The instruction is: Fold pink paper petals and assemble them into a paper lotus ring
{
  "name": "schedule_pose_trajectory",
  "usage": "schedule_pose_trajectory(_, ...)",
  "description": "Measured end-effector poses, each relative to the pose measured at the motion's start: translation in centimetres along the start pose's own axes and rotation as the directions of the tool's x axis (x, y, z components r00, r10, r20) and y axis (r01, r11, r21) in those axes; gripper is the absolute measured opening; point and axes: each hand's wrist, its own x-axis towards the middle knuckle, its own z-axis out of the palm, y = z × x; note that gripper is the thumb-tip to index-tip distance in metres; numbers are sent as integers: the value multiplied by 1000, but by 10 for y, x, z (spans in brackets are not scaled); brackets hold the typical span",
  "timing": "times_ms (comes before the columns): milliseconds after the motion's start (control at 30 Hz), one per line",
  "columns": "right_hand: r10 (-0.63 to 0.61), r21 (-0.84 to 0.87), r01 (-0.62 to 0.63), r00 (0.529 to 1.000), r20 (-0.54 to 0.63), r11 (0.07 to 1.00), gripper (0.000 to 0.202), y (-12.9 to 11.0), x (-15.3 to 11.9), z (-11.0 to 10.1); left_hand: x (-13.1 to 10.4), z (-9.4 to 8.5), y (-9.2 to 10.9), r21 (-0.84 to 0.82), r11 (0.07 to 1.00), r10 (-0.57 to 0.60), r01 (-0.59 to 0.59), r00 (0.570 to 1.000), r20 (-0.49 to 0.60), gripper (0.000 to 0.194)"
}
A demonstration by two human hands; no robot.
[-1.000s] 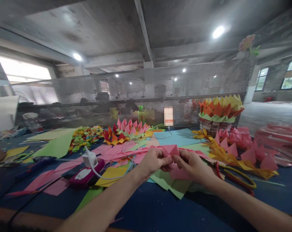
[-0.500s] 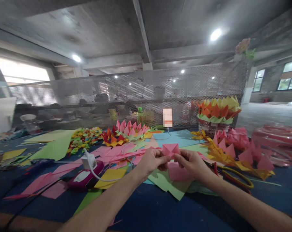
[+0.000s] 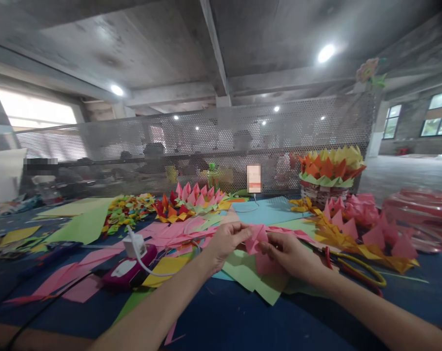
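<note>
Between my two hands, above the middle of the table, is a folded piece of pink paper. My left hand pinches its left side between thumb and fingers. My right hand is closed on its lower right edge. Just below lies a flat pink paper square, partly hidden by my right hand, on top of pale green sheets. Scissors with red and yellow handles lie beside my right forearm, their blades mostly hidden.
A purple power strip with a white charger stands at left among pink strips. Folded paper points sit behind my hands. At right are a basket of paper petals and a clear plastic jar. A phone leans against the mesh screen.
The pink paper has turned from a flat, front-facing shape with crossing creases to a narrower, pointed, tilted one. My right hand has shifted slightly down along its edge.
</note>
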Motion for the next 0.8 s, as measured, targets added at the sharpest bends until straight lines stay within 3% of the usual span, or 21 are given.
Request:
schedule_pose_trajectory(267,8,105,13,980,-200,994,37,13,7,3,-1,1,1,-46,994,-94,101,987,131,35)
schedule_pose_trajectory(400,18,142,10,981,-192,990,37,13,7,4,1,0,-2,1,996,-89,89,995,54,31)
schedule_pose_trajectory(500,28,218,23,973,-230,976,26,8,6,4,1,-2,-2,-8,997,-74,74,997,12,27)
schedule_pose_trajectory(633,38,335,74,948,-316,939,45,3,4,1,0,-1,-1,2,994,-108,108,994,33,23)
schedule_pose_trajectory(800,-42,239,128,941,-336,962,29,2,3,0,0,1,-2,-34,987,-153,155,987,55,24)
